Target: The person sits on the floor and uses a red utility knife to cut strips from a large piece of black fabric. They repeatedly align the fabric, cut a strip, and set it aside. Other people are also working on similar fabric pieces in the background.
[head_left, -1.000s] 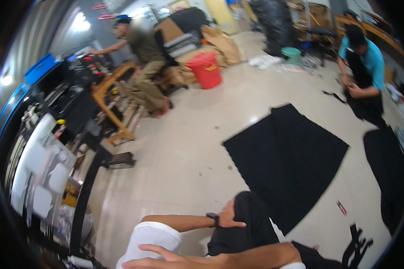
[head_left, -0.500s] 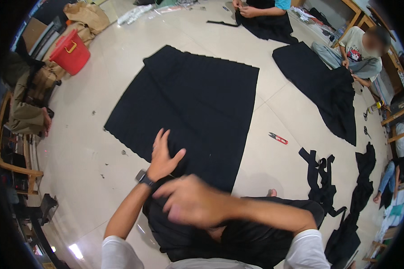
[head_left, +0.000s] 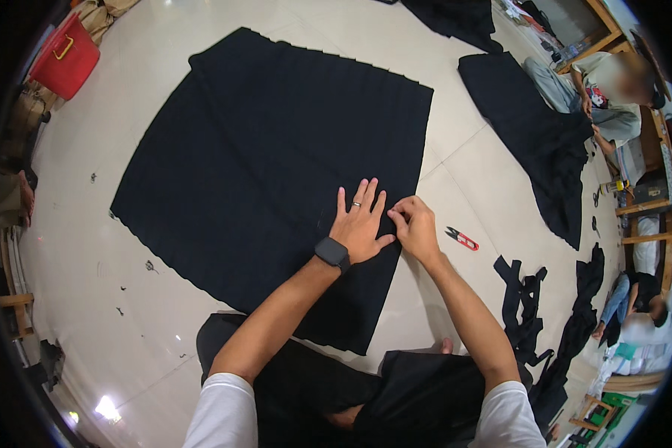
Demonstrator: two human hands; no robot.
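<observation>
A large black pleated cloth [head_left: 269, 149] lies spread on the floor before me. My left hand [head_left: 358, 230], with a ring and a dark watch at the wrist, rests flat on it near the right edge, fingers spread. Just to its right, at the cloth's edge, the thumb and fingers of my right hand [head_left: 417, 230] are pinched together. Whether they grip the fabric or something tiny cannot be made out. A pair of red-handled thread snips [head_left: 462, 238] lies on the tiles to the right of my right hand.
Tangled black strips [head_left: 526, 299] and a long black fabric piece [head_left: 584, 299] lie at the right. Beyond, a seated person [head_left: 616, 89] handles another black cloth [head_left: 530, 134]. A red bucket [head_left: 66, 56] stands far left. Small scraps [head_left: 151, 266] dot the left floor.
My left hand has gone from the cloth's lower left to its right side. My right hand, blurred over my lap before, now pinches at the right edge. The view has shifted.
</observation>
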